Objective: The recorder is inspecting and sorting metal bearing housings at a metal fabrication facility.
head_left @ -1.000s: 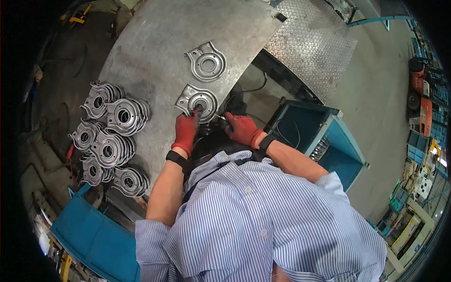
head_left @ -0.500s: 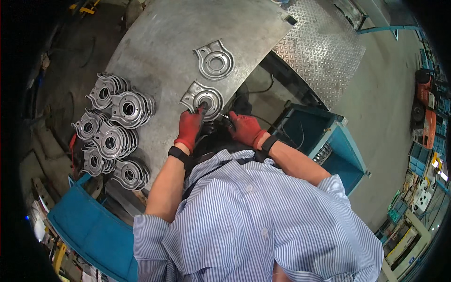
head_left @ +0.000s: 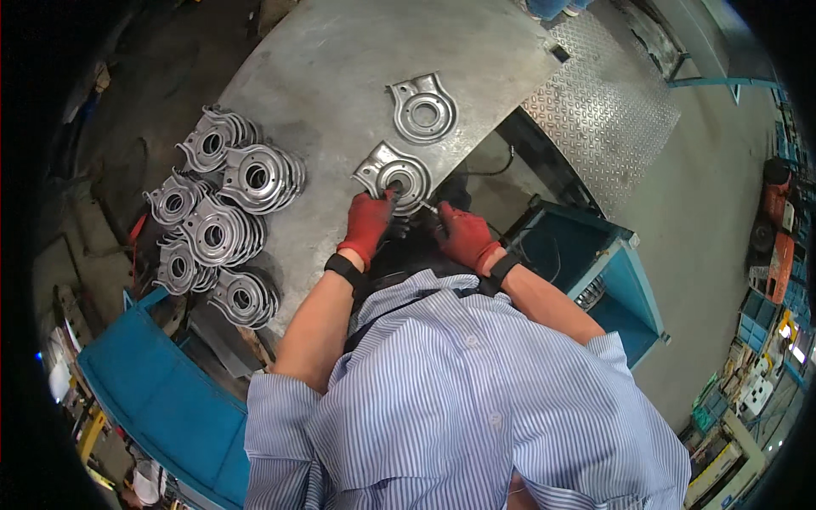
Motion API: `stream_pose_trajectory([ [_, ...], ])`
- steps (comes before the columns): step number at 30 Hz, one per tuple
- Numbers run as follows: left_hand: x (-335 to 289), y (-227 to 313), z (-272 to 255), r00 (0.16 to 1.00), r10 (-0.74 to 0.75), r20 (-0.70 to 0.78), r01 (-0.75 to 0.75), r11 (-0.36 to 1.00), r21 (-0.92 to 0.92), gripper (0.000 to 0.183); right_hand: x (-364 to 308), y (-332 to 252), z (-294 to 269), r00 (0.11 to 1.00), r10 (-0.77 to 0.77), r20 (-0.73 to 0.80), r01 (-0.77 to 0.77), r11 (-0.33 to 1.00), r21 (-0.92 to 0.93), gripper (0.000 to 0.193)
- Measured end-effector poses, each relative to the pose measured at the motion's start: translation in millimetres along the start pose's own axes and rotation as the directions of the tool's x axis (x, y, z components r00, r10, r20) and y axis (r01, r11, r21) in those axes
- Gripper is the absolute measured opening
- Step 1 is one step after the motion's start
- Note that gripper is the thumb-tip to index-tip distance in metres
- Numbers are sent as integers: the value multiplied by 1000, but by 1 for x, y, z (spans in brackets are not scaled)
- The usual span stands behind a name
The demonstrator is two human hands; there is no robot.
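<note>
A stamped metal plate (head_left: pixel 393 168) with a round raised ring and a central hole lies at the near edge of the table. My left hand (head_left: pixel 370 223), in a red glove with dark fingers, grips its near left side, a finger at the hole. My right hand (head_left: pixel 467 238), gloved alike, is closed round a dark tool whose thin bright metal tip (head_left: pixel 427 206) meets or nearly meets the plate's right rim. Most of that tool is hidden by my fingers. Just beyond lies a second plate of the same shape (head_left: pixel 425 109), untouched.
Several stacks of like plates (head_left: pixel 223 231) stand on the left of the metal table (head_left: pixel 327 93). A blue open-sided bin (head_left: pixel 633 280) holding metal parts is at my right, with a blue panel (head_left: pixel 161 408) at lower left. Chequered steel plate (head_left: pixel 603 110) lies beyond; someone's legs (head_left: pixel 548 7) show at top.
The whole view has shifted, so table, plates and stacks sit a little further right. Both hands keep their hold, and the tool tip still sits by the plate's right rim.
</note>
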State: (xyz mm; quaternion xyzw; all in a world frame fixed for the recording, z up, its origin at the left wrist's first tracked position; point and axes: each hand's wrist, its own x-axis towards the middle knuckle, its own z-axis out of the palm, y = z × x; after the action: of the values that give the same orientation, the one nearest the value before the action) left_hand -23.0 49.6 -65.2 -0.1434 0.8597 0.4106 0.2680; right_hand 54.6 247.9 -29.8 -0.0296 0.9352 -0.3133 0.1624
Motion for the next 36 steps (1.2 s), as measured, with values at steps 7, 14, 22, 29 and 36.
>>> stream_pose_trajectory([
  [7,-12,27,-7,996,-81,29,80,996,39,55,-1,0,-1,1000,2,18,-1,999,-52,43],
  [14,-13,21,-7,999,27,-44,-29,999,-43,52,4,7,-2,999,-51,0,51,998,-30,43],
  [22,-82,42,-87,986,123,-111,-135,985,-104,43,-8,41,-13,963,-16,-268,70,978,194,46],
  [29,-89,31,-184,981,-91,-171,-69,659,-749,31,-8,28,-37,972,-36,-234,55,996,77,45],
  [36,-81,26,-215,802,94,-589,72,965,252,39,-12,42,-46,982,44,-184,-19,991,136,46],
])
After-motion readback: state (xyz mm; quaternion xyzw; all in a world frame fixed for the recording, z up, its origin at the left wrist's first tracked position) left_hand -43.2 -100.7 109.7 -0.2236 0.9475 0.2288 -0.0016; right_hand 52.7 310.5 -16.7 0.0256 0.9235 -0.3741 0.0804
